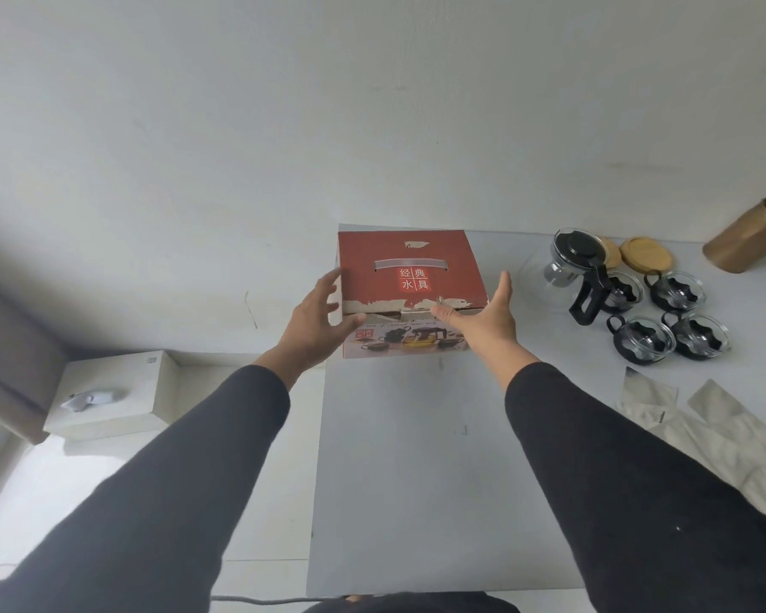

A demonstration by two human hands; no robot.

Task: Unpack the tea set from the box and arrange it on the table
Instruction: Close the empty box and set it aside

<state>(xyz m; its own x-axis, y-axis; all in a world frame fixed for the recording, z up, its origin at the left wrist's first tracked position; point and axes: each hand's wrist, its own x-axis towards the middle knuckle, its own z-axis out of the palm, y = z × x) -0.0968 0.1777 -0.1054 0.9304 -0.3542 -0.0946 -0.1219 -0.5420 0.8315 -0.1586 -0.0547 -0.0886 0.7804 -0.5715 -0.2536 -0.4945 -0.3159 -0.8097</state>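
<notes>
The red cardboard tea-set box (410, 267) stands closed at the table's far left corner, with a handle slot in its top. My left hand (315, 320) is at the box's left side, fingers spread and thumb by the front left corner. Open and palm inward, my right hand (487, 320) is at the box's front right, its thumb touching the torn front edge of the lid. A glass teapot (567, 276) with a black lid and handle stands to the right. Beside it are several glass cups (677, 292) in black holders.
The grey table (416, 457) stretches toward me. Two round bamboo lids (646, 254) and a gold tin (752, 236) lie at the back right. Crumpled clear bags (726, 426) lie at the right. A white tissue box (111, 391) sits on a ledge to the left.
</notes>
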